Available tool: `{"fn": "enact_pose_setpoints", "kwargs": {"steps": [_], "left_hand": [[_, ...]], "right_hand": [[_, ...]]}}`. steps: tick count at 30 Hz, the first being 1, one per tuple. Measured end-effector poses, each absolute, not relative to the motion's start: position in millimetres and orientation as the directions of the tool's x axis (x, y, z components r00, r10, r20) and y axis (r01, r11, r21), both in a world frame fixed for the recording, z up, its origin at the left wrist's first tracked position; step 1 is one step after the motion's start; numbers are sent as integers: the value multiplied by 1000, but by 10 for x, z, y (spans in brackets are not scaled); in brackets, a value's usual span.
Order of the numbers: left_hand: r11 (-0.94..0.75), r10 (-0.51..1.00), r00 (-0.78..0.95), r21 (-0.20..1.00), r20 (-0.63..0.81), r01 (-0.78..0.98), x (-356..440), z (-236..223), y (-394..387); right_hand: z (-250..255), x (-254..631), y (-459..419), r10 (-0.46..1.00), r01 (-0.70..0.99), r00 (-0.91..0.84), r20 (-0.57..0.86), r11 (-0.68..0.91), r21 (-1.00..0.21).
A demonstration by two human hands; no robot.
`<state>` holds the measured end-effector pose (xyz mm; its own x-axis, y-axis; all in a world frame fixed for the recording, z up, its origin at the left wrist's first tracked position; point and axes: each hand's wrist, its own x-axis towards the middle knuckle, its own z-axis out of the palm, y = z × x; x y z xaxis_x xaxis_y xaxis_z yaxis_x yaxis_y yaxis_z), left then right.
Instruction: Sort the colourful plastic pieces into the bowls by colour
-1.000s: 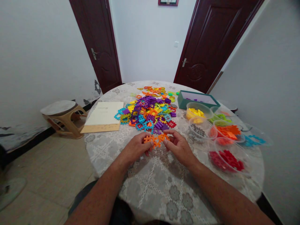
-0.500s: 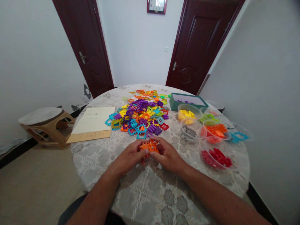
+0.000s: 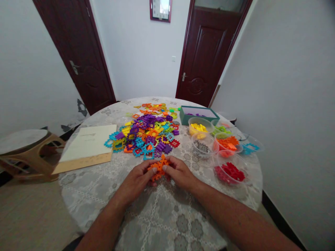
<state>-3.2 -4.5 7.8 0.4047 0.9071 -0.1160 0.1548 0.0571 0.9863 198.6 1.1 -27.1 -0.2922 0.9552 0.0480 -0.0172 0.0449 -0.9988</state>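
My left hand (image 3: pixel 136 179) and my right hand (image 3: pixel 180 175) meet over the near part of a round table (image 3: pixel 167 216) with a lace-patterned cloth. Between their fingertips they pinch a small cluster of orange interlocking plastic pieces (image 3: pixel 158 166), joined together. Both hands are closed on it, thumbs on top. Just beyond lies a big loose pile of purple, blue, yellow and orange pieces (image 3: pixel 148 134).
Clear tubs stand at the right, holding yellow (image 3: pixel 200 127), grey (image 3: pixel 202 146), orange (image 3: pixel 227 143), red (image 3: pixel 230 172), green and blue pieces. A teal box (image 3: pixel 199 113) sits behind them. A cream booklet on a board (image 3: pixel 87 143) lies left. A stool (image 3: pixel 24 150) stands off the table's left.
My hands have drawn closer together, pressing the orange pieces into one tighter cluster. The camera has tilted up and shifted, so the table sits lower and further left.
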Motion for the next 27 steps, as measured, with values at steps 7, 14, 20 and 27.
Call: {"fn": "enact_pose_setpoints", "kwargs": {"steps": [7,14,20,27], "left_hand": [[-14,929,361,970,-77,244,-91,68,9],[13,925,369,976,-94,216,-128,-39,44],[161,918,374,986,-133,-45,-47,-12,-52],[162,938,323,983,-126,-86,-93,80,-20]], "right_hand": [[-253,1947,10,964,59,-264,13,29,-998],[-239,1943,-16,959,-8,-277,58,58,-998],[-188,1977,-20,964,-114,-266,2,-29,-993],[-48,2039,-28,964,-3,-266,4,4,-1000]]}}
